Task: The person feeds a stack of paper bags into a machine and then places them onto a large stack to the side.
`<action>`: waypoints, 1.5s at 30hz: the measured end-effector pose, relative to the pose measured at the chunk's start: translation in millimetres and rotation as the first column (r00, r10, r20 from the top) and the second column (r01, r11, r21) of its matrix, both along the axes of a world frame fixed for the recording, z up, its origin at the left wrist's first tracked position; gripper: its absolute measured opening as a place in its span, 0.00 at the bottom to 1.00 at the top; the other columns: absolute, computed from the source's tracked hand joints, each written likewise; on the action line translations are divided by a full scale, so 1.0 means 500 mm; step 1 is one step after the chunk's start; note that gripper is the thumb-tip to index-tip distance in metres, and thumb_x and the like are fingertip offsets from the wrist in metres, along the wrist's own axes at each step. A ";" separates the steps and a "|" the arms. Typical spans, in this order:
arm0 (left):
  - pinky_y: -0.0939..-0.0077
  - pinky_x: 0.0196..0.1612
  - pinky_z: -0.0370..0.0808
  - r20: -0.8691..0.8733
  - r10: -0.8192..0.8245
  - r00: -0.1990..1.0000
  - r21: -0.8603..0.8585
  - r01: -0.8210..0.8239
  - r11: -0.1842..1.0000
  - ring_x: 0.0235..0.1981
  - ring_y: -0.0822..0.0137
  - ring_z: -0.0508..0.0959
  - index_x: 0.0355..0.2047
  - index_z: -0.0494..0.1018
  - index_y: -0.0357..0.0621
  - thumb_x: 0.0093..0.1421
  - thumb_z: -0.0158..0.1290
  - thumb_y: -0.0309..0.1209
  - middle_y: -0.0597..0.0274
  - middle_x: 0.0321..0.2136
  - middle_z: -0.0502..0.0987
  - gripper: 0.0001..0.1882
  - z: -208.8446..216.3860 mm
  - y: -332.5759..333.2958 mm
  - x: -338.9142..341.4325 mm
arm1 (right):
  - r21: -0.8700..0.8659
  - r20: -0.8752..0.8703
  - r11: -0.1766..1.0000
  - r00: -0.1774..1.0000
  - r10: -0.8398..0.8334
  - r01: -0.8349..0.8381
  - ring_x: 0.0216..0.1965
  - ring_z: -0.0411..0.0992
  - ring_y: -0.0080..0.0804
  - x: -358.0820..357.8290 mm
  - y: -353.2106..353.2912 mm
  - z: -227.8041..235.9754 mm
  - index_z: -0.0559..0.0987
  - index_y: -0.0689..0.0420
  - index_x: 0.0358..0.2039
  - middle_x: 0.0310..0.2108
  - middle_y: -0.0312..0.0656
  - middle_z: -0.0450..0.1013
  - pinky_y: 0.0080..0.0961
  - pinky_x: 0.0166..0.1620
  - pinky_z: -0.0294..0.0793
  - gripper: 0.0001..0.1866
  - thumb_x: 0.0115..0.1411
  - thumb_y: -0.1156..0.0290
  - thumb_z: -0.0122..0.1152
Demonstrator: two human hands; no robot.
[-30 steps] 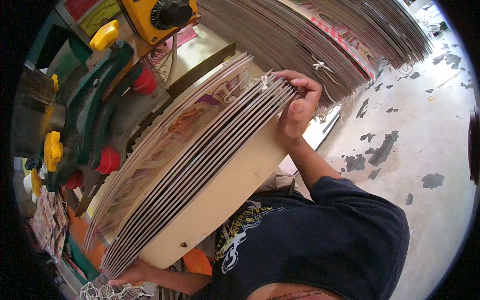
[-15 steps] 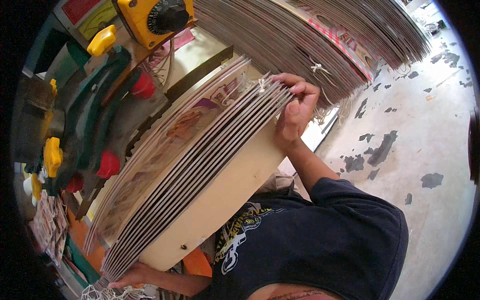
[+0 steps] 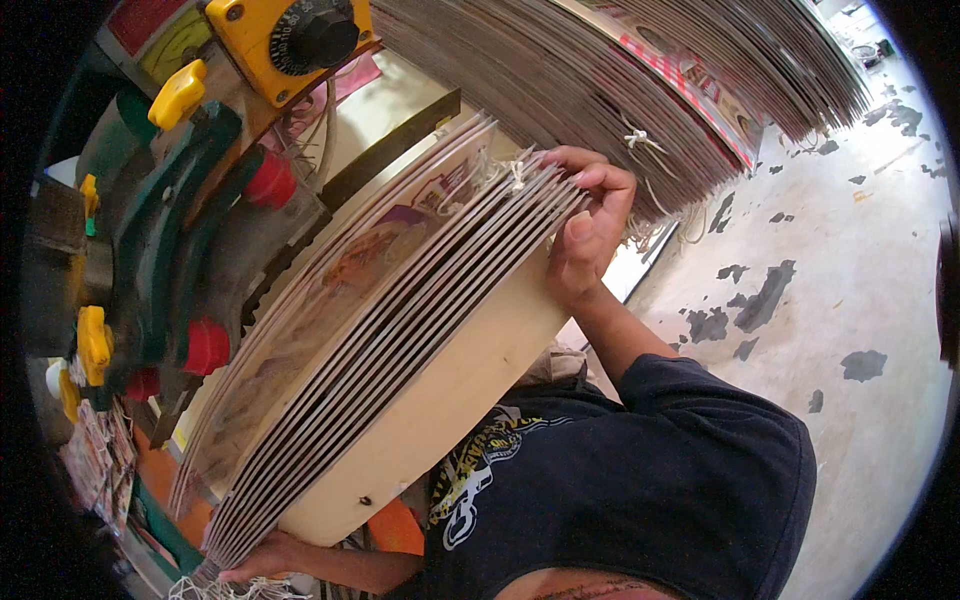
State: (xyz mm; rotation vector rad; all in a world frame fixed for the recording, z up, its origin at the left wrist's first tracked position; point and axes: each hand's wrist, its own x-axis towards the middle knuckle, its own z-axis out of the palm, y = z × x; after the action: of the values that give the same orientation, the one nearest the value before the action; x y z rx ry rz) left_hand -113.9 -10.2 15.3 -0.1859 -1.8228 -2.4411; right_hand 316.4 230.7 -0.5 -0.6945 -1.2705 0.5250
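Note:
A stack of flat printed paper bags (image 3: 400,330) stands on edge across the work surface, slightly fanned, with white string at its ends. My right hand (image 3: 592,225) is curled over the upper right end of the stack, fingertips on the edges and thumb bent in front. At the lower left end my left hand (image 3: 268,556) clasps the bags, partly hidden by them. Knotted white string handles (image 3: 235,588) hang beside the left hand. Behind the held bags, further printed bags (image 3: 385,235) lean with a picture side showing.
At left stands a green machine (image 3: 165,240) with yellow knobs (image 3: 178,95), red caps (image 3: 270,180) and a yellow dial box (image 3: 290,45). A long row of packed bags (image 3: 560,100) fills the far side. The pale floor (image 3: 800,260) at right has dark worn patches.
The machine sits slightly further left and lower in the picture. The bags between my hands look a little more spread; both hands keep their hold.

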 end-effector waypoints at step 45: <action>0.51 0.64 0.68 -0.023 0.021 1.000 -0.065 -0.023 0.998 0.59 0.45 0.70 0.63 0.57 0.29 0.64 0.36 0.66 0.39 0.60 0.65 0.48 0.004 0.003 0.003 | 0.170 0.011 0.984 0.999 -0.053 0.051 0.51 0.67 0.44 0.004 -0.003 0.005 0.64 0.60 0.44 0.48 0.59 0.66 0.39 0.58 0.62 0.27 0.58 0.51 0.60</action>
State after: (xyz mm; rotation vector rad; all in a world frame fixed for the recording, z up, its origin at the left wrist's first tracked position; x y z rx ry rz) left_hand -112.2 -8.9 17.3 -0.1964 -1.8858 -2.3572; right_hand 318.4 228.9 1.9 -0.5884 -1.2918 0.3644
